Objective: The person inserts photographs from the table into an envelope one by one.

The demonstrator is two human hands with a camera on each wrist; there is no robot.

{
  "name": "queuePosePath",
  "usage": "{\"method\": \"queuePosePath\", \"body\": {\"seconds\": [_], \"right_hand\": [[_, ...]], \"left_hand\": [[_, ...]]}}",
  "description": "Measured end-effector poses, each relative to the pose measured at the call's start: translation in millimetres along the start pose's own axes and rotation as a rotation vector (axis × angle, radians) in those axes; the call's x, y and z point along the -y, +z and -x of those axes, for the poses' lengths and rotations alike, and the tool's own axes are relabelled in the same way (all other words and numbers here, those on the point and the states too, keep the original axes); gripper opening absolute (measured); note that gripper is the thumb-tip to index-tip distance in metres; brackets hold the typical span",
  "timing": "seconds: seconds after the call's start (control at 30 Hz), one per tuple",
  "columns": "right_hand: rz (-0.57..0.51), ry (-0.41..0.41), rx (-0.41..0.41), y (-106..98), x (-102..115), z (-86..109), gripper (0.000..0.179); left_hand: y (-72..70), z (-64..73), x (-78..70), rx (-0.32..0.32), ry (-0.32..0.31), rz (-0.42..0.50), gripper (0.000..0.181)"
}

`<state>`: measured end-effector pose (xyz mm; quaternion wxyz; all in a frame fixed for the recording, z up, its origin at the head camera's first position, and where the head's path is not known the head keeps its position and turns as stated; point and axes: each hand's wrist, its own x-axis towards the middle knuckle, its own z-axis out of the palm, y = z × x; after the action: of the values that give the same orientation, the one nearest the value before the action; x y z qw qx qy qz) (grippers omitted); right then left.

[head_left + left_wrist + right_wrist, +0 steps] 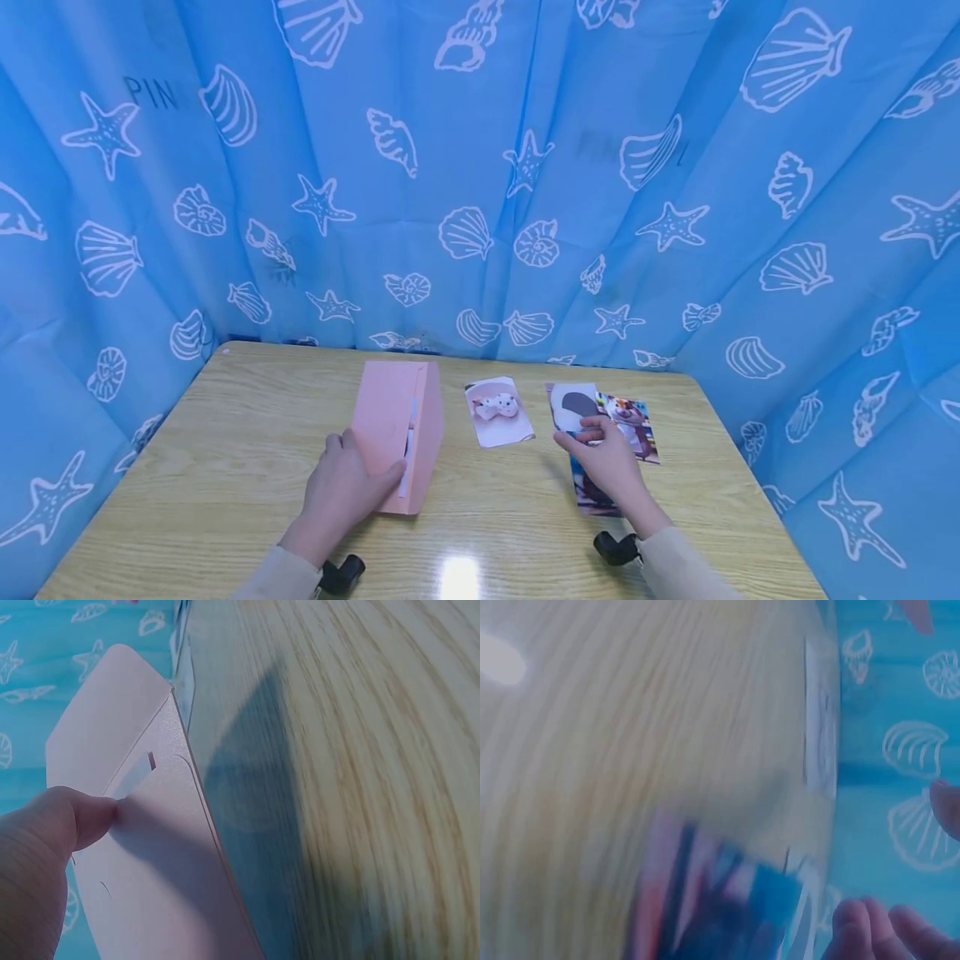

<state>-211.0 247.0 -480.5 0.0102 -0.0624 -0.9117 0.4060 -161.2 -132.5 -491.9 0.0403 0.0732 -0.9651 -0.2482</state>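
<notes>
Your left hand (pixel 348 483) pinches the pink folder (pixel 384 417), whose curved cut (pixel 195 772) only the left-wrist view shows. Your right hand (pixel 611 467), thumb and fingers apart, hovers over photos (pixel 637 429).

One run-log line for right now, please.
left hand: grips pink envelope | right hand: near three picture cards, holding nothing visible | fourth card: on table, between envelope and other cards
</notes>
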Motion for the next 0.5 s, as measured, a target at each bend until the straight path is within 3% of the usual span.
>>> {"method": "queuePosePath", "body": {"seconds": [0.3,0.5], "right_hand": [[-0.021,0.05,0.048,-22,-22,1.3,0.088],[0.056,0.089,0.043,-31,-31,5.6,0.091]], "left_hand": [[0.5,0.8,0.5,0.001,0.012,0.008,0.095],[-0.2,1.1,-1.4,0.016,0.011,0.014,0.095]]}}
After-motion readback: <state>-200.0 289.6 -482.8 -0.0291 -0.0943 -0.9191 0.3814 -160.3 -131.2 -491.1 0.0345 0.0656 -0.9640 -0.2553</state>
